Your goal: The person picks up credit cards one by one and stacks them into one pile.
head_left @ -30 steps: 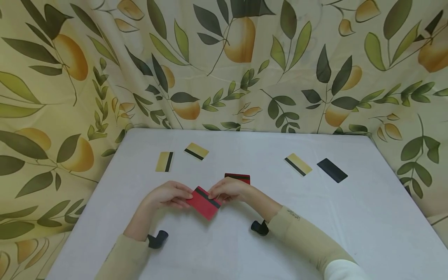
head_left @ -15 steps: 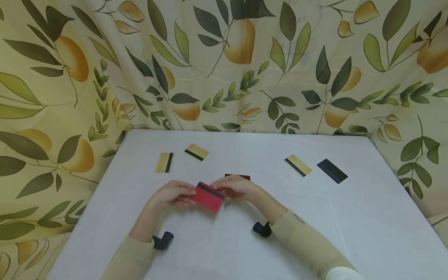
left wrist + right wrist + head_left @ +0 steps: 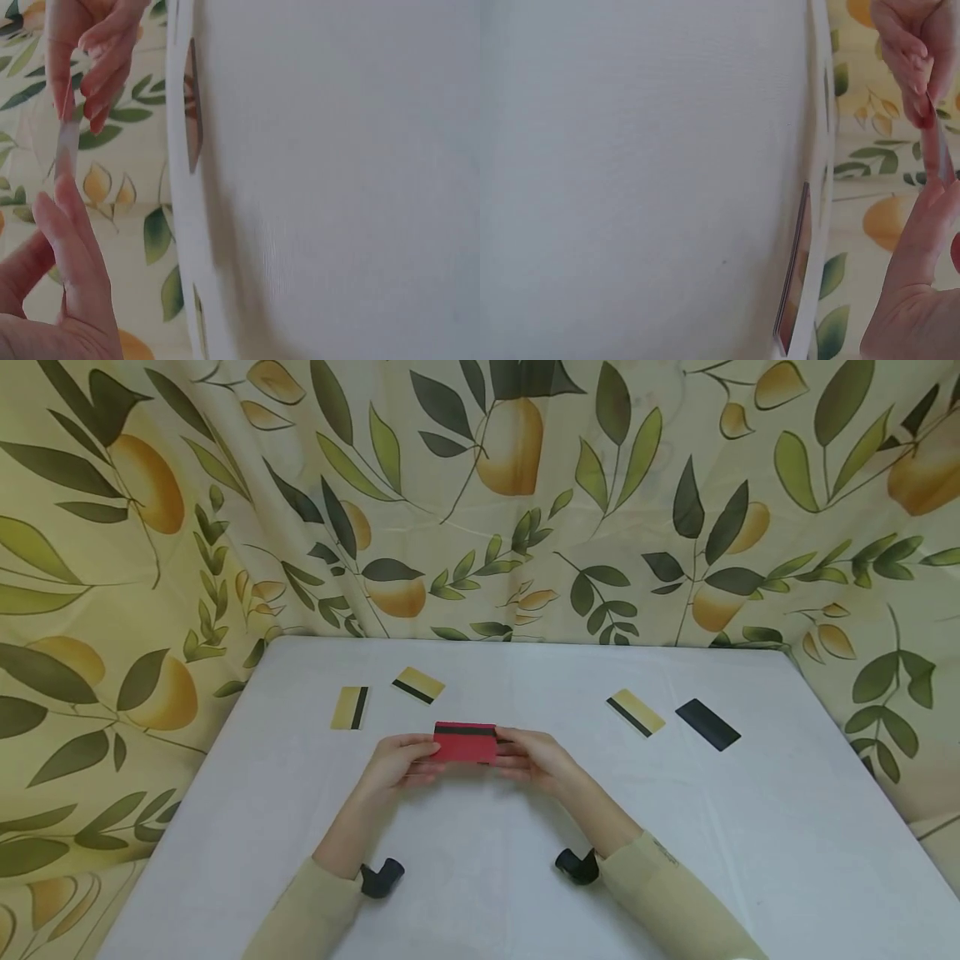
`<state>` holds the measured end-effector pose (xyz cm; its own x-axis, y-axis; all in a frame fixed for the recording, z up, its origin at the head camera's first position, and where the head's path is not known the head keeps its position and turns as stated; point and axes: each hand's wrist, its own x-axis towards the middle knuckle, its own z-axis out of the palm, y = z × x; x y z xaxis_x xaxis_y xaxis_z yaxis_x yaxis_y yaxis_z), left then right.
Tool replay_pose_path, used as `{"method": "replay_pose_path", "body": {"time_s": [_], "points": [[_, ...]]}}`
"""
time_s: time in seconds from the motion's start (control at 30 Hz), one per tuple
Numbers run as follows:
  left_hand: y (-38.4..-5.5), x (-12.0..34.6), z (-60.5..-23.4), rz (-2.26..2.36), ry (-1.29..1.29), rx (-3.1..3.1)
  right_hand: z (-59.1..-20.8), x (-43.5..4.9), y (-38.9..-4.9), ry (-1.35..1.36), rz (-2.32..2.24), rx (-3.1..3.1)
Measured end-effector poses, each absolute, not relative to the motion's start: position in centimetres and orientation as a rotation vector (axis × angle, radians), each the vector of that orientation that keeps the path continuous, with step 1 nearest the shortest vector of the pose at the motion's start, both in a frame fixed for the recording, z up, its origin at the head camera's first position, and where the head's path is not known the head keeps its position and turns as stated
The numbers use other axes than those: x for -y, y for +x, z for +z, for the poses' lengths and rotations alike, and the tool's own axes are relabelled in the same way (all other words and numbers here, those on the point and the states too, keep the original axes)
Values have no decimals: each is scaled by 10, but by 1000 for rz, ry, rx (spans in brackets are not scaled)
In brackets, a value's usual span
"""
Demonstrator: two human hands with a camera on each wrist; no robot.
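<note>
A red card with a black magnetic stripe (image 3: pixel 463 747) is held up above the table, stripe side facing the head camera. My left hand (image 3: pixel 401 763) pinches its left edge, thumb in front. At the opposite edge, my right hand (image 3: pixel 540 762) holds the card between its fingers. Both wrist views catch the raised card nearly edge-on, as a thin strip (image 3: pixel 67 146) between the two hands. The dark red card seen earlier on the table is now hidden behind the held card and right hand in the head view.
Two gold striped cards lie at the table's back left, one upright (image 3: pixel 349 707) and one slanted (image 3: pixel 418 685). Another gold card (image 3: pixel 635 712) and a black card (image 3: pixel 708 724) lie at the right. A fruit-patterned cloth (image 3: pixel 480 527) hangs behind the white table (image 3: pixel 480 893).
The red card has been raised and turned from tilted to level, its stripe along the top. Both hands moved farther from me, the right one shifting out to the card's right edge.
</note>
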<state>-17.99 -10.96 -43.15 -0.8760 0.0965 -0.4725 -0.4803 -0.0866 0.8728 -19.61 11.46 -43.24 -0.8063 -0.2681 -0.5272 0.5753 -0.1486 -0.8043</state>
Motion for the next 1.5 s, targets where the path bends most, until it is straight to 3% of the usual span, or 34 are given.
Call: {"method": "replay_pose_path", "body": {"time_s": [0.67, 1.5], "points": [[-192, 57, -454, 2077, -502, -1755, -442, -145, -190, 536, -1933, -1809], [-201, 45, -471, 1894, -441, -1959, -458, -152, -194, 573, -1857, -1911]]}}
